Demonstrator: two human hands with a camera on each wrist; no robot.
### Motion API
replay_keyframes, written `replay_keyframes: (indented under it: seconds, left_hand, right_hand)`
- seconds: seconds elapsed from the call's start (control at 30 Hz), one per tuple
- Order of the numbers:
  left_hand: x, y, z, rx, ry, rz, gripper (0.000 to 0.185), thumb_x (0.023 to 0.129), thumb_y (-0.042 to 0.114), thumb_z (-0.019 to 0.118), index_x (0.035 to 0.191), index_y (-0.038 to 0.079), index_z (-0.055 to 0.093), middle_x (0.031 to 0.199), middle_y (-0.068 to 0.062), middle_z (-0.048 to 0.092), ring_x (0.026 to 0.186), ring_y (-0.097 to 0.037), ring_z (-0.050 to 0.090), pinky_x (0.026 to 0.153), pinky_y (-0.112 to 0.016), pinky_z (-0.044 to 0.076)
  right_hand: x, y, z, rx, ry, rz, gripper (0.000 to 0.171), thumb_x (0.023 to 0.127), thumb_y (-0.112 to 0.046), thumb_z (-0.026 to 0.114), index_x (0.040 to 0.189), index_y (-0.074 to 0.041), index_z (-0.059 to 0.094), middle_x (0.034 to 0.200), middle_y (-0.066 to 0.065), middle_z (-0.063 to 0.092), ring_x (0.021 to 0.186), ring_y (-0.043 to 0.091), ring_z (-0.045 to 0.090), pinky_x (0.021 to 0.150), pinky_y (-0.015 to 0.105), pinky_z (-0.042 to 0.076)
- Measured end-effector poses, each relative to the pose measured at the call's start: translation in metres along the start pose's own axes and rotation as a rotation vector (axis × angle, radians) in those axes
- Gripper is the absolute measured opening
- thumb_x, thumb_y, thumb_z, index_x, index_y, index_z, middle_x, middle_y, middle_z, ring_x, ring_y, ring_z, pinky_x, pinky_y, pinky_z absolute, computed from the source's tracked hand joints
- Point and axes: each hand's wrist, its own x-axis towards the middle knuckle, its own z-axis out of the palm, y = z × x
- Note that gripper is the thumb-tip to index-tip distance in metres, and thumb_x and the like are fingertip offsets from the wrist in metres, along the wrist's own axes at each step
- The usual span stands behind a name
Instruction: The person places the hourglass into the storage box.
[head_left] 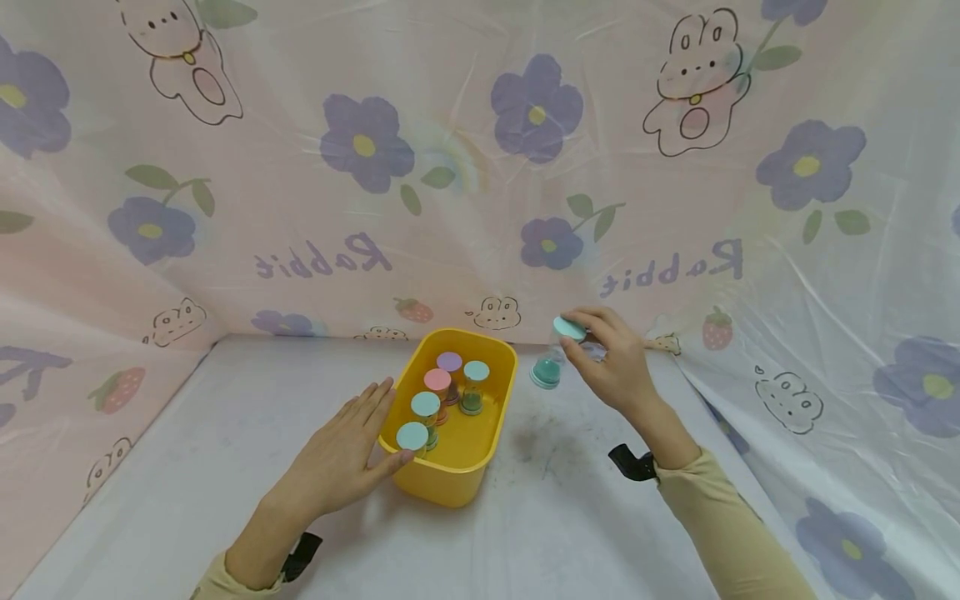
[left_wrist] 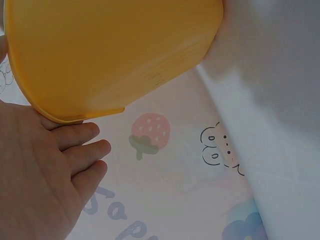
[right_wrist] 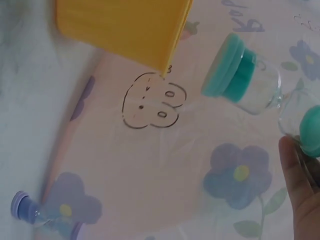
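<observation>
right hand (head_left: 617,367) fingers grip teal hourglass (head_left: 557,356) beside yellow tub (head_left: 480,450); left hand (head_left: 341,458) flat, fingers open.

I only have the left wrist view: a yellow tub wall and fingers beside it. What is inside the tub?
Observer: The yellow tub holds five small sand timers, standing upright, caps teal, pink and purple.
Operator: Is the left hand gripping the tub?
Observer: No, the left hand lies flat against its near left side, fingers straight.
Operator: And the other hand?
Observer: The right hand holds a teal-capped sand timer by its top cap, tilted, right of the tub.
</observation>
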Motion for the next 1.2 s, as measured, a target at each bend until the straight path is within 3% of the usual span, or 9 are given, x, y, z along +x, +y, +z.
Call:
replay_keyframes:
  seconds: [0.3,0.77,1.2]
  left_hand:
    - [0.000,0.001,0.000,-0.005,-0.003,-0.003,0.095,0.100,0.064,0.055,0.161,-0.003,0.030,0.171,-0.016,0.022,0.156,-0.038,0.027,0.126,-0.054,0.026]
    - [0.000,0.002,0.000,-0.002,0.013,0.007,0.094,0.101,0.067,0.050,0.161,-0.003,0.031,0.170,-0.017,0.026,0.155,-0.038,0.028,0.125,-0.054,0.028]
    - [0.000,0.001,-0.002,0.000,-0.007,-0.010,0.097,0.100,0.069,0.051,0.162,-0.002,0.029,0.171,-0.016,0.023,0.156,-0.036,0.026,0.126,-0.054,0.026]
  right_hand:
    - [0.016,-0.016,0.019,0.059,-0.046,-0.083,0.034,0.086,0.006,0.077,0.119,0.008,0.070,0.119,0.019,0.067,0.096,0.029,0.069,0.086,0.012,0.056]
    - [0.018,-0.023,0.057,0.152,-0.153,-0.087,0.034,0.088,0.004,0.077,0.121,0.008,0.069,0.120,0.018,0.065,0.098,0.027,0.070,0.082,0.026,0.063]
    - [0.011,-0.019,0.082,0.126,-0.313,-0.064,0.033,0.090,-0.006,0.080,0.120,0.002,0.070,0.121,0.014,0.064,0.098,0.022,0.069,0.082,0.029,0.064]
